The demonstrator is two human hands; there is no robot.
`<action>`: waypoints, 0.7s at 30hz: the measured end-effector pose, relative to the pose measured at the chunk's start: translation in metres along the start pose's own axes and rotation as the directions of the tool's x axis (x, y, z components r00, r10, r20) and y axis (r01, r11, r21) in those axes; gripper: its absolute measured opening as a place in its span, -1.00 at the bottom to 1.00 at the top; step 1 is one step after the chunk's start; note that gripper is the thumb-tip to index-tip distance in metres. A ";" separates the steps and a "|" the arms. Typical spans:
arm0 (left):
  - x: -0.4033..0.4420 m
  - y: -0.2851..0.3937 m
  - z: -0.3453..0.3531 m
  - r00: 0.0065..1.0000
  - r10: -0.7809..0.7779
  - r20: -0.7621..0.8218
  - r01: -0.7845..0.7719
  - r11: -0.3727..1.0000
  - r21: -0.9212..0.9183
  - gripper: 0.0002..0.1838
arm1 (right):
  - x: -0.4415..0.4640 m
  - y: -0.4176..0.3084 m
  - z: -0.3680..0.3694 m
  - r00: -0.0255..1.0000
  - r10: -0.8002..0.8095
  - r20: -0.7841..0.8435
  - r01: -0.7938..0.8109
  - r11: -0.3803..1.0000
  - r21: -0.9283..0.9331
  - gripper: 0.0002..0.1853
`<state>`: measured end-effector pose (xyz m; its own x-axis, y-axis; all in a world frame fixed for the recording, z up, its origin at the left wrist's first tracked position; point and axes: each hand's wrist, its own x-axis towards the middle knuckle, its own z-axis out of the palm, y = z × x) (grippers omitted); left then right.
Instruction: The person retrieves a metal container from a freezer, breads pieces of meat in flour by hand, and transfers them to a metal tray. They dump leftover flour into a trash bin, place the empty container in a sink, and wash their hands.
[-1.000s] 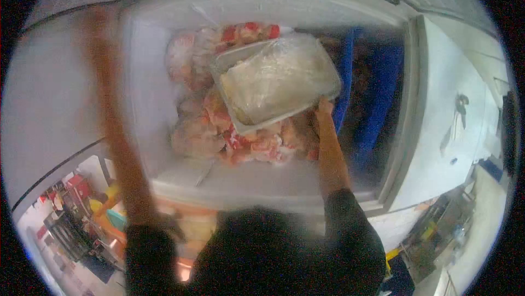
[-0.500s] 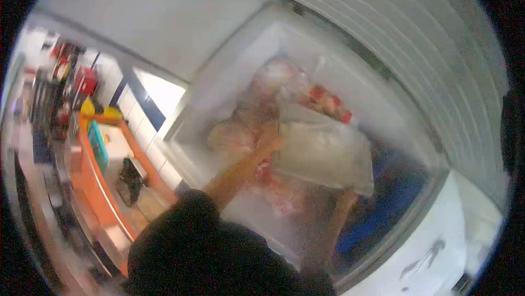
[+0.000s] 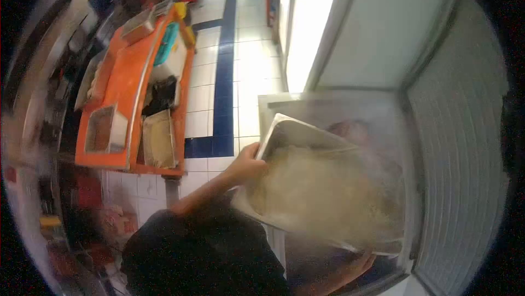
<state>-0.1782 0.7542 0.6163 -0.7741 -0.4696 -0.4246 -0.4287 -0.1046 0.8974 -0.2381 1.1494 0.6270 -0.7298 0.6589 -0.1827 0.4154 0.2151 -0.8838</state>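
Note:
A rectangular metal tray [image 3: 281,127] is tilted over the opening of a chest freezer [image 3: 410,186]. Pale, yellowish contents [image 3: 328,189] fill its bottom; motion blur and cold mist hide what they are. On the tray's left rim, my left hand [image 3: 247,166] is closed, thumb over the edge. At the near right corner my right hand [image 3: 358,268] grips the tray's edge from below, its fingers partly hidden. Behind the tray, a blurred reddish bundle [image 3: 350,131] lies inside the freezer.
An orange table [image 3: 123,85] stands to the left, with metal pans [image 3: 104,129] on top and a white container with a teal rim [image 3: 168,50] on its lower level. White and blue floor tiles [image 3: 223,99] run between table and freezer. The freezer's raised lid [image 3: 459,143] is at right.
My hands have lifted the tray up from among the frozen bags toward the freezer's rim. The view has swung left, bringing more of the orange table and floor into sight.

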 end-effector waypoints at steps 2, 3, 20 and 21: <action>-0.020 -0.020 -0.051 0.994 0.044 -0.100 -0.046 0.999 -0.024 -0.55 | -0.048 -0.044 0.028 0.997 0.013 0.070 -0.019 0.997 0.081 -0.34; -0.024 -0.028 -0.078 0.984 0.071 -0.165 -0.077 0.997 -0.028 -0.55 | -0.075 -0.064 0.043 0.994 0.006 0.107 -0.018 0.993 0.115 -0.33; -0.017 -0.111 -0.456 0.597 -0.036 -0.802 -0.256 0.938 -0.233 -0.68 | -0.348 -0.149 0.453 0.091 -0.572 0.815 0.327 0.790 0.518 -0.64; -0.012 -0.105 -0.468 0.530 -0.067 -0.846 -0.362 0.884 -0.297 -0.63 | -0.366 -0.160 0.479 0.038 -0.573 0.819 0.318 0.784 0.534 -0.63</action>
<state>0.0940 0.3607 0.5836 0.0126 -0.9830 -0.1834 0.0394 -0.1828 0.9824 -0.2976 0.5290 0.6289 -0.7106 -0.6881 0.1470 -0.1960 -0.0071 -0.9806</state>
